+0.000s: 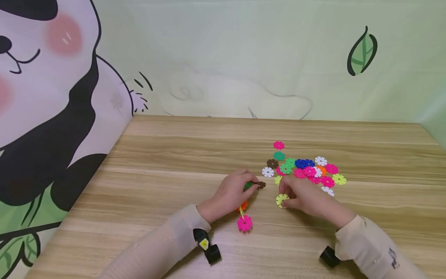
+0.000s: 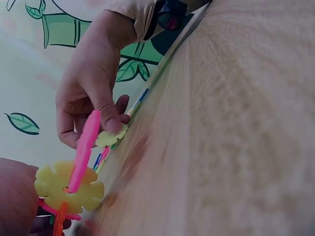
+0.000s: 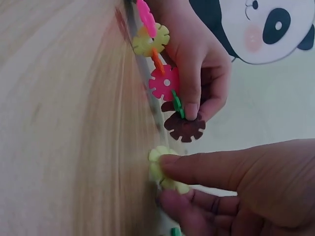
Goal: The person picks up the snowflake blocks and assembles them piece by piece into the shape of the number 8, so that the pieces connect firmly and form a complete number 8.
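Observation:
My left hand (image 1: pixel 228 193) holds a chain of notched plastic flower discs slotted together at angles. In the right wrist view its thumb and fingers pinch the end with a brown disc (image 3: pixel 185 130) and a green disc (image 3: pixel 177 102). Beyond these run a pink disc (image 3: pixel 160 84), an orange disc (image 3: pixel 157 61), a yellow disc (image 3: pixel 143 44) and a last pink disc (image 1: pixel 245 223), which hangs towards the near side. To the right, my right hand (image 1: pixel 308 195) pinches a yellow disc (image 1: pixel 281 200) between thumb and fingers, close over the table.
Loose discs lie scattered beyond my right hand, among them a white disc (image 1: pixel 268 172), a teal disc (image 1: pixel 278 155), a blue disc (image 1: pixel 300 164) and a far pink disc (image 1: pixel 278 145). The wooden table (image 1: pixel 174 155) meets a wall (image 1: pixel 223 58) painted with a panda.

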### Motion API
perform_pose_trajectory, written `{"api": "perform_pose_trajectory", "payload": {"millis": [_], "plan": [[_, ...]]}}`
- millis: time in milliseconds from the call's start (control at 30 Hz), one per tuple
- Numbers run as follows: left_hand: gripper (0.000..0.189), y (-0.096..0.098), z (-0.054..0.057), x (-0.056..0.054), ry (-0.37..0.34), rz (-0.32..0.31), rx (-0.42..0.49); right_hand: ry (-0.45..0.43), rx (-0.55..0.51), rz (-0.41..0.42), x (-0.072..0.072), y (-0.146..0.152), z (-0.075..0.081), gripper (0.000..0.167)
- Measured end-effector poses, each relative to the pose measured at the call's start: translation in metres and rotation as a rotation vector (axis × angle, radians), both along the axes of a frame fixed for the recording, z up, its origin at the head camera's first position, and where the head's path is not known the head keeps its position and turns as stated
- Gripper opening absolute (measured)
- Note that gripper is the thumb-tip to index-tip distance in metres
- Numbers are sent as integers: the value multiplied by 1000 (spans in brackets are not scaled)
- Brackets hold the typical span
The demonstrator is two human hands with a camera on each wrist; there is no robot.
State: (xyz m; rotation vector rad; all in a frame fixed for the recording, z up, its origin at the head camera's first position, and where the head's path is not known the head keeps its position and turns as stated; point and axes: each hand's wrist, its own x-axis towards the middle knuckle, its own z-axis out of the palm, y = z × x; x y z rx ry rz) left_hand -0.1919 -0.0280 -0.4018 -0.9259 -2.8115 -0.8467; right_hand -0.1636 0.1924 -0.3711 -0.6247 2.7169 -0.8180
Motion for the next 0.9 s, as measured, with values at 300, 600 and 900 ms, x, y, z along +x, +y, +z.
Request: {"api": "perform_pose_trajectory", "payload": {"millis": [300, 600, 900], "plan": [[14, 0, -3, 1, 57, -28, 0, -151, -330, -112, -10, 5, -9, 15], [15, 1, -3, 4, 60, -55, 19, -209, -560, -160, -13, -3, -21, 23], [11, 2, -3, 8, 192, -101, 51, -221, -632, -187, -11, -8, -26, 22]]}}
